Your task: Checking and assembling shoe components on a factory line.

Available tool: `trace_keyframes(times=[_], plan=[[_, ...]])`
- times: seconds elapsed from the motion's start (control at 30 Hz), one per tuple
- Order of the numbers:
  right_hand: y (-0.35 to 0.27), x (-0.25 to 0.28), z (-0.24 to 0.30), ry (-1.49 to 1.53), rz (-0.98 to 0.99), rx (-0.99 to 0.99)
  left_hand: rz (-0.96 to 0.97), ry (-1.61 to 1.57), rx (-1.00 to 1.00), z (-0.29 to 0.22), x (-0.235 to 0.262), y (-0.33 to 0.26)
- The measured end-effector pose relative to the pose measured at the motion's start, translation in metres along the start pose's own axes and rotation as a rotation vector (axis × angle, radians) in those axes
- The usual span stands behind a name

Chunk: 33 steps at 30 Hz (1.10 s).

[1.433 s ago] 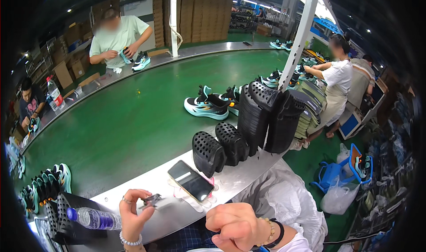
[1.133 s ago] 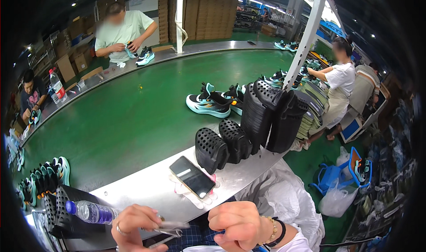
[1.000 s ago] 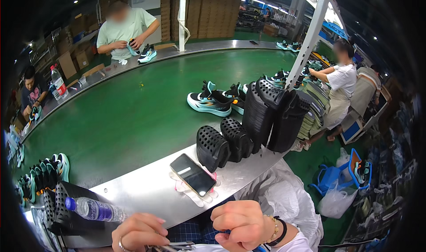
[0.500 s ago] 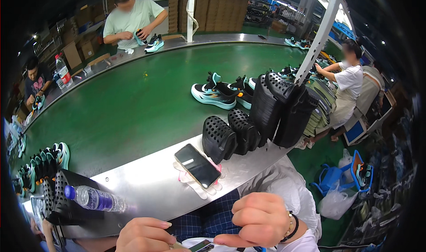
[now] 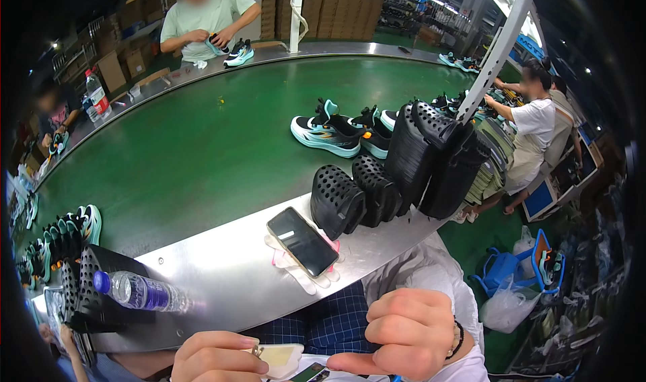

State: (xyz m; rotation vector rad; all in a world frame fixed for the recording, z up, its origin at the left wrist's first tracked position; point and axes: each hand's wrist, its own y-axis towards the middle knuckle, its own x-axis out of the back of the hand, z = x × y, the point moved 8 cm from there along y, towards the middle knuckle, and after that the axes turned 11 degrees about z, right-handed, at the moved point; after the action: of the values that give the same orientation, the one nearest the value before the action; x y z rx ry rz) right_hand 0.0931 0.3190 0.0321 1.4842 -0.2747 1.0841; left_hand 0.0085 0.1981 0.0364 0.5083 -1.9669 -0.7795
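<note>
At the bottom edge, my left hand (image 5: 219, 358) is closed, its fingertips pinching the metal clip of a pale flat badge holder (image 5: 281, 359) with a yellowish middle. To its right my right hand (image 5: 412, 331) is closed, fingers curled. One of its digits points left, with the tip beside a small dark card (image 5: 311, 373) with a picture on it. Whatever the curled right fingers hold is hidden. Ahead of both hands, a phone (image 5: 303, 240) lies on white gloves (image 5: 294, 274) on the metal ledge (image 5: 222, 281).
Black perforated forms (image 5: 336, 201) stand right of the phone. A clear bottle (image 5: 145, 293) with a purple cap leans at the left. Black-and-turquoise sneakers (image 5: 326, 134) rest on the green belt (image 5: 202, 153). Co-workers sit or stand across the belt and at the right.
The pale badge holder has come up into view at my left fingers. My right hand has shifted slightly right and up. The whole view has turned a little.
</note>
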Motion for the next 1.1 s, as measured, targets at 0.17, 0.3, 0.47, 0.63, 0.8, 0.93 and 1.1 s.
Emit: trace_keyframes(times=[0.17, 0.3, 0.47, 0.63, 0.8, 0.93, 1.1], plan=[[-0.003, -0.003, 0.002, -0.057, 0.036, 0.031, -0.005, 0.006, 0.008, -0.001, 0.002, 0.001], [-0.005, -0.003, 0.000, -0.047, -0.055, 0.029, -0.006, 0.009, 0.009, 0.000, 0.001, 0.002], [-0.001, -0.001, 0.000, -0.038, 0.001, 0.014, -0.028, -0.009, 0.018, 0.002, 0.001, 0.001], [-0.006, -0.004, -0.002, -0.051, -0.049, 0.011, -0.030, -0.041, 0.002, 0.003, 0.000, 0.002], [-0.002, -0.001, -0.004, -0.030, -0.044, -0.035, -0.011, -0.036, -0.001, 0.003, -0.001, 0.002], [0.001, 0.001, -0.002, -0.042, -0.044, -0.005, -0.004, -0.007, 0.006, 0.002, -0.002, 0.002], [-0.008, -0.001, -0.002, -0.057, -0.105, 0.019, 0.011, -0.009, 0.017, 0.001, -0.003, 0.005]])
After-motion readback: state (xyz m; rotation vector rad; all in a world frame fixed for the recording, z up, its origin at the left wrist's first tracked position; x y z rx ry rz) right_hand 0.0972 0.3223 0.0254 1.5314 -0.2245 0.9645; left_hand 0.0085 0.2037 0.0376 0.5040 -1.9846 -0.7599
